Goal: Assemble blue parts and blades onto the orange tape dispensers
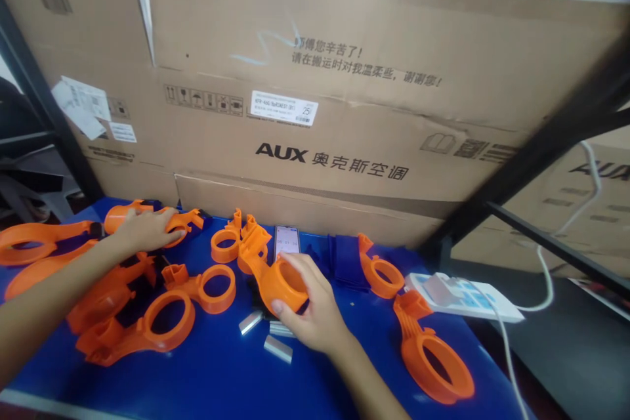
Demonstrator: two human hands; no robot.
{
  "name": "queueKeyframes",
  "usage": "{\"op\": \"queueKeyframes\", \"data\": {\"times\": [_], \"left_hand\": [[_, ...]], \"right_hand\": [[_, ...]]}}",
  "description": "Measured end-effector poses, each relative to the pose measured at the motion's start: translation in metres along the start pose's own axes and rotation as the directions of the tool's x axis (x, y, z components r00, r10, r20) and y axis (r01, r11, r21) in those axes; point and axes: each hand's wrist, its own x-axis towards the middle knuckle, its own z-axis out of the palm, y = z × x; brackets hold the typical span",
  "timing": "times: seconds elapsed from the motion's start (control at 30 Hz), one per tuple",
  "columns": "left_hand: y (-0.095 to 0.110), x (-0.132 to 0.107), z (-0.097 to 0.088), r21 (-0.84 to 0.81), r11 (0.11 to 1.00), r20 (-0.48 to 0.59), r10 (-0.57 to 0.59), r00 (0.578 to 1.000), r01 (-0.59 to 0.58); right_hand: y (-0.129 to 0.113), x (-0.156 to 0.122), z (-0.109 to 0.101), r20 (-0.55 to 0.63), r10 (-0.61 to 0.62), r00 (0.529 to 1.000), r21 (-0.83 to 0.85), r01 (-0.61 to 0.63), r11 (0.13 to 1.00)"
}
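My right hand (315,308) is closed around the ring of an orange plastic tape dispenser (280,285), whose narrow arm tilts up and to the left. Further left, my left hand (147,228) reaches to the back of the table, its fingers curled over another orange tape dispenser (189,220); the grip is partly hidden. Several small silver metal strips (278,348) lie just below my right hand. Two loose dispensers, one with its ring (170,321) toward the middle and one (216,289) behind it, rest between my hands.
More orange dispensers (29,243) are heaped at the left. Another dispenser (438,367) lies at the right, near a white power strip (462,297) with a cable. A phone (287,241) and dark blue cloth (347,262) sit at the back, before a large cardboard box (315,111).
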Motion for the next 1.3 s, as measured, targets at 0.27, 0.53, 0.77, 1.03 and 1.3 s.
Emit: {"op": "queueKeyframes", "data": {"times": [0.27, 0.53, 0.77, 1.03, 1.3], "left_hand": [[-0.026, -0.007, -0.006, -0.012, 0.998, 0.002, -0.069, 0.998, 0.069], [-0.016, -0.011, -0.004, 0.019, 0.997, -0.088, -0.079, 0.993, 0.081], [-0.018, -0.002, -0.004, -0.109, 0.993, -0.153, -0.071, 0.986, 0.055], [-0.026, 0.011, -0.001, -0.115, 0.988, -0.087, -0.110, 0.990, 0.100], [-0.036, -0.003, 0.008, -0.098, 0.991, 0.026, -0.091, 0.996, 0.093]], "right_hand": [[-0.031, 0.075, 0.062, -0.041, 0.123, 0.992, -0.228, -0.129, 0.965], [-0.032, 0.129, 0.133, 0.031, 0.172, 0.985, -0.452, -0.139, 0.881], [-0.038, 0.140, 0.159, 0.034, 0.243, 0.970, -0.494, -0.195, 0.848], [-0.040, 0.137, 0.161, 0.037, 0.239, 0.970, -0.510, -0.187, 0.840], [-0.043, 0.131, 0.165, 0.037, 0.214, 0.976, -0.511, -0.165, 0.843]]}}
